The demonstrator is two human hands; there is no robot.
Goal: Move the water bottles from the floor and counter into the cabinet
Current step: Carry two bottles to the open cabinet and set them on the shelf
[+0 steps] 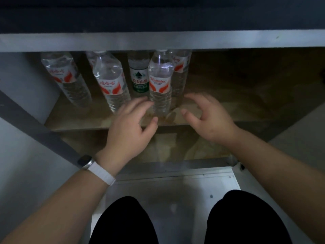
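Note:
Several clear water bottles stand upright on the cabinet shelf [219, 110]. The nearest one, a red-and-white labelled bottle [160, 81], stands at the shelf's front middle. A green-labelled bottle [139, 76] is just left behind it, with more red-labelled bottles [110, 80] to the left and one behind on the right [181, 67]. My left hand [131, 128] is open just left of the front bottle's base, fingertips close to it. To the right of that bottle, my right hand [207, 117] is open with curled fingers and stays apart from it.
The grey counter edge [158, 41] overhangs the shelf and hides the bottle caps. A lower shelf [172, 148] lies below. The open cabinet door [26, 120] stands at the left. My knees [126, 222] are at the bottom, over the pale floor.

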